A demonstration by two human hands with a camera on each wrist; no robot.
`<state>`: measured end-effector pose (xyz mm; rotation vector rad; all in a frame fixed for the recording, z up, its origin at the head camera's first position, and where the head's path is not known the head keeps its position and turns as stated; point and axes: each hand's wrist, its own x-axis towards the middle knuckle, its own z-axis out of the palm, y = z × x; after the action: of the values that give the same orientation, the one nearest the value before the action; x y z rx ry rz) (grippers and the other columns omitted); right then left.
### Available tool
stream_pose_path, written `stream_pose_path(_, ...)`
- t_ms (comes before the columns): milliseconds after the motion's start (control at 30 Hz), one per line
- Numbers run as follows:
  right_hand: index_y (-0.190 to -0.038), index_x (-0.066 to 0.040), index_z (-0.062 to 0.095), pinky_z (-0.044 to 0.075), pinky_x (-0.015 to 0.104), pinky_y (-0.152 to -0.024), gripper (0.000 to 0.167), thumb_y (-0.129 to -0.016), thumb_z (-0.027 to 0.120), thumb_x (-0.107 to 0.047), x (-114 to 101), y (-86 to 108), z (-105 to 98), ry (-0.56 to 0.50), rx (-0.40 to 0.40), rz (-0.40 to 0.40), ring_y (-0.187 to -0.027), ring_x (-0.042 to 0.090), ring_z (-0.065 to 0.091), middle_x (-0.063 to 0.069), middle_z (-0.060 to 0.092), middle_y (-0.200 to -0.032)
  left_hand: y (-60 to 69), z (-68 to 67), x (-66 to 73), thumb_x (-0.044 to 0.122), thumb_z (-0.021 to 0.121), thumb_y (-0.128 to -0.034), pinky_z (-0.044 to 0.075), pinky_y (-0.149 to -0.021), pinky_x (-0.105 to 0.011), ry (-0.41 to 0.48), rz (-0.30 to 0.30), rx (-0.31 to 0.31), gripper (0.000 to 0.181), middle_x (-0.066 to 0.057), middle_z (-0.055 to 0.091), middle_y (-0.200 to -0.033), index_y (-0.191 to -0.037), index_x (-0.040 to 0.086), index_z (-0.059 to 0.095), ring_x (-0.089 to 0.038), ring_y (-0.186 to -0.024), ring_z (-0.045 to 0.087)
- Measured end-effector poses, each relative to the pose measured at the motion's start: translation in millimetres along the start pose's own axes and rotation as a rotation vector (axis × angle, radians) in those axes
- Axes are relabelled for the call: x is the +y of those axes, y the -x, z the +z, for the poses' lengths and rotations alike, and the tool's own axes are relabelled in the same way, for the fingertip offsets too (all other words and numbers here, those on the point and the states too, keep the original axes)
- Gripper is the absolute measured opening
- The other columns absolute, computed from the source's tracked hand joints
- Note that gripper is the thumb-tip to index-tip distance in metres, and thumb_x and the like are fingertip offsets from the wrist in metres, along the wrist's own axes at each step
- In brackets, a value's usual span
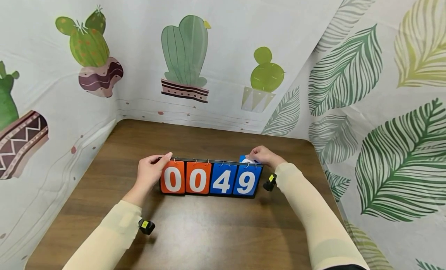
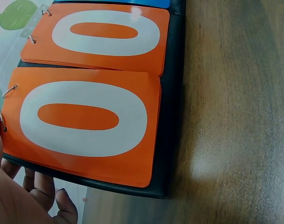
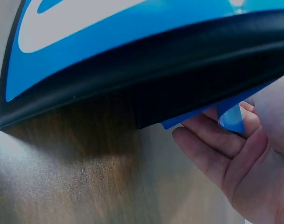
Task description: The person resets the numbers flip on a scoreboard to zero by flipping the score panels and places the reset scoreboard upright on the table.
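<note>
A flip scoreboard with a black base stands on the table, showing 0 0 on orange cards (image 1: pixel 197 178) and 4 9 on blue cards (image 1: pixel 221 179). My left hand (image 1: pixel 149 175) grips its top left corner, thumb in front by the rings and fingers behind, as the left wrist view shows with the hand (image 2: pixel 25 186) at the edge. Behind the top right corner, my right hand (image 1: pixel 266 157) holds a blue card (image 1: pixel 242 158) at the back. In the right wrist view the hand (image 3: pixel 240 163) has its fingers curled around a bent blue card (image 3: pixel 232 117); its fingertips are partly hidden.
The brown wooden table (image 1: pixel 209 231) extends on all sides of the scoreboard. Behind it and at both sides hang white cloths printed with cacti (image 1: pixel 184 53) and leaves (image 1: pixel 400 161). A small black camera is worn on each wrist.
</note>
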<state>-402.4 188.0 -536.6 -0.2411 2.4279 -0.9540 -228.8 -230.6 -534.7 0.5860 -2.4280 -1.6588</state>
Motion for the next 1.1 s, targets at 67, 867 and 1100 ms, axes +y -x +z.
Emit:
stream_pose_path(67,-0.088,-0.005,0.070,0.047,0.026,-0.069,0.032,-0.102,0.064,-0.033,0,0.6,-1,-0.006,0.000,-0.005,-0.077,0.017,0.059,0.000,0.064,-0.078,-0.2,0.2,0.0,0.072,0.069,-0.0843,0.050,-0.083,-0.024,0.001,0.001,0.000,0.070,-0.012,0.071,-0.123,-0.120,0.013,0.076,-0.023,-0.107,0.060)
stream_pose_path(867,-0.082,-0.010,0.076,0.046,0.029,-0.067,0.025,-0.100,0.066,-0.025,-8,0.7,5,0.344,0.191,-0.311,-0.071,0.018,0.058,0.003,0.067,-0.074,-0.7,1.3,-2.0,0.075,0.067,-0.0840,0.051,-0.087,-0.029,0.001,0.004,-0.003,0.072,-0.013,0.071,-0.123,-0.121,0.013,0.076,-0.025,-0.109,0.061)
stream_pose_path(1100,-0.094,-0.005,0.073,0.053,0.033,-0.067,0.023,-0.100,0.068,-0.026,-11,5.7,-6,-0.084,0.146,-0.115,-0.070,0.013,0.057,-0.002,0.065,-0.077,-0.7,0.5,-2.6,0.074,0.068,-0.0840,0.051,-0.085,-0.027,-0.001,0.007,0.001,0.072,-0.013,0.071,-0.122,-0.120,0.013,0.076,-0.025,-0.107,0.061)
